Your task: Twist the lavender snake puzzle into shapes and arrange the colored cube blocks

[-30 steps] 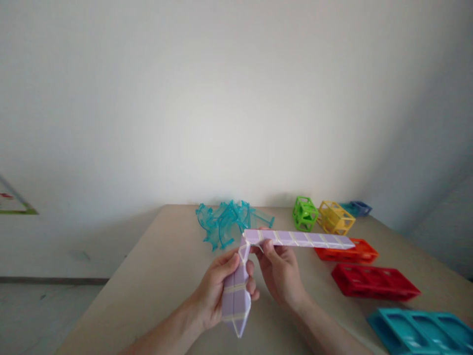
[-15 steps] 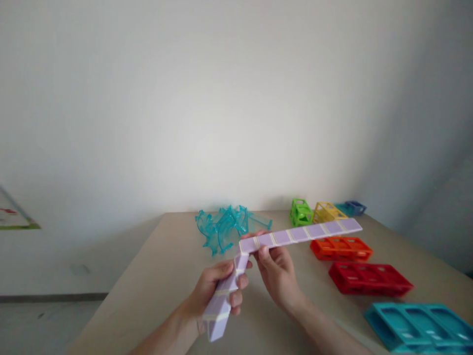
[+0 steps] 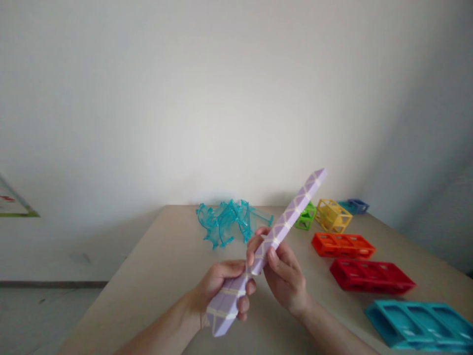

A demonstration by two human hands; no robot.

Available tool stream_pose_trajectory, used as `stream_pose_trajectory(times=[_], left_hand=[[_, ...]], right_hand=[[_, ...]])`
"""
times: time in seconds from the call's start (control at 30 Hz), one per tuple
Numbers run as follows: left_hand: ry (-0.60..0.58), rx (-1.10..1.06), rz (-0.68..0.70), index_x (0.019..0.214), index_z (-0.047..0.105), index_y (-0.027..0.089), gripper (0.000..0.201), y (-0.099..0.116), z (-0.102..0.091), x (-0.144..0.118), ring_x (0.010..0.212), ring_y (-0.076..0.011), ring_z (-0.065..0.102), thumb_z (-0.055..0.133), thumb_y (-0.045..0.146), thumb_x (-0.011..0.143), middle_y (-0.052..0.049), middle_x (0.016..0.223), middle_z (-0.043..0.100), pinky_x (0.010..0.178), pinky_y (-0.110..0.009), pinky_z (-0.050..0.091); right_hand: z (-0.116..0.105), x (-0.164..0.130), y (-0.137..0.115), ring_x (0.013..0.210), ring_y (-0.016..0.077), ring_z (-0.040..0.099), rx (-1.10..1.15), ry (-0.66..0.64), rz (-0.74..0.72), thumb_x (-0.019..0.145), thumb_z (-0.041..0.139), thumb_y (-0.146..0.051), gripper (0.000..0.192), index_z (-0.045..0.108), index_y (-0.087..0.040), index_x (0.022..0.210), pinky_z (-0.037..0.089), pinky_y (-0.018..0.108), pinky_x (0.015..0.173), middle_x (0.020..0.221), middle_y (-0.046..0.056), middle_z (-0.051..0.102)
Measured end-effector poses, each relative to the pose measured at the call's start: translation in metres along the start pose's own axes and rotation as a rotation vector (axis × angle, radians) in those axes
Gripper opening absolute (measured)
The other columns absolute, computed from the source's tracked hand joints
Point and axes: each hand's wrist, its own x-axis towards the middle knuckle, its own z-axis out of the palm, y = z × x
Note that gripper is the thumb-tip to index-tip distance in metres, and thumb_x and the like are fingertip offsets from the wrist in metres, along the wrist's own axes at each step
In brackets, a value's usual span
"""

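Both my hands hold a long lilac segmented stick with pale joint lines above a beige table. My left hand wraps its lower end near me. My right hand pinches the stick just above that, at about its middle. The stick now runs nearly straight, slanting up and to the right, its far tip raised in front of the white wall.
A heap of clear teal curved pieces lies at the table's back. To the right sit a green cube frame, yellow cube frame, orange block, red block, teal block and small blue pieces.
The stick was bent at a right angle, with its far half lying level to the right. My right hand has swung that half upward, so the stick is now almost one straight line.
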Motion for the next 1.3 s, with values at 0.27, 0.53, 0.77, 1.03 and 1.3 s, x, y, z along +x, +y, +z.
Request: stream_pose_trajectory(times=[0.27, 0.53, 0.77, 1.03, 1.3], left_hand=[[0.433, 0.408, 0.653, 0.101, 0.057, 0.014, 0.036, -0.006, 0.007, 0.003, 0.052, -0.0194, 0.067, 0.064, 0.044, 0.081, -0.004, 0.074, 0.063, 0.044, -0.025, 0.048], [0.502, 0.673, 0.753, 0.103, 0.057, 0.015, 0.036, -0.005, 0.009, -0.005, 0.054, -0.0168, 0.064, 0.059, 0.046, 0.084, -0.004, 0.073, 0.064, 0.046, -0.022, 0.046], [0.504, 0.768, 0.757, 0.103, 0.058, 0.016, 0.033, 0.001, 0.006, -0.007, 0.058, -0.018, 0.066, 0.058, 0.044, 0.085, -0.005, 0.073, 0.067, 0.051, -0.023, 0.048], [0.531, 0.563, 0.635, 0.093, 0.06, 0.016, 0.034, 0.005, 0.004, 0.001, 0.053, -0.0217, 0.068, 0.068, 0.045, 0.077, -0.001, 0.072, 0.062, 0.045, -0.026, 0.049], [0.381, 0.033, 0.409, 0.083, 0.057, 0.012, 0.023, 0.003, 0.012, 0.003, 0.047, -0.0205, 0.065, 0.063, 0.034, 0.079, -0.003, 0.067, 0.061, 0.045, -0.031, 0.051]], right_hand=[[-0.011, 0.012, 0.009, 0.074, 0.0144, 0.055, -0.191, 0.283, 0.051, 0.081, 0.071, -0.035, 0.029, 0.056, -0.02, 0.101, 0.044, 0.026, 0.067, 0.083, 0.001, 0.062], [-0.014, 0.013, 0.012, 0.063, 0.0117, 0.054, -0.253, 0.205, 0.042, 0.083, 0.067, -0.04, 0.03, 0.054, -0.018, 0.099, 0.044, 0.022, 0.054, 0.078, 0.001, 0.062], [-0.016, 0.01, 0.012, 0.064, 0.0127, 0.054, -0.251, 0.159, -0.011, 0.085, 0.066, -0.039, 0.026, 0.055, -0.02, 0.098, 0.046, 0.023, 0.053, 0.083, 0.003, 0.063], [-0.015, 0.005, 0.02, 0.072, 0.0141, 0.055, -0.341, 0.133, -0.104, 0.09, 0.061, -0.033, 0.016, 0.058, -0.022, 0.101, 0.046, 0.026, 0.063, 0.093, 0.004, 0.063], [-0.018, 0.002, 0.018, 0.099, 0.0218, 0.06, -0.365, 0.04, -0.16, 0.091, 0.059, -0.025, 0.02, 0.05, -0.026, 0.109, 0.047, 0.039, 0.087, 0.105, 0.006, 0.062]])
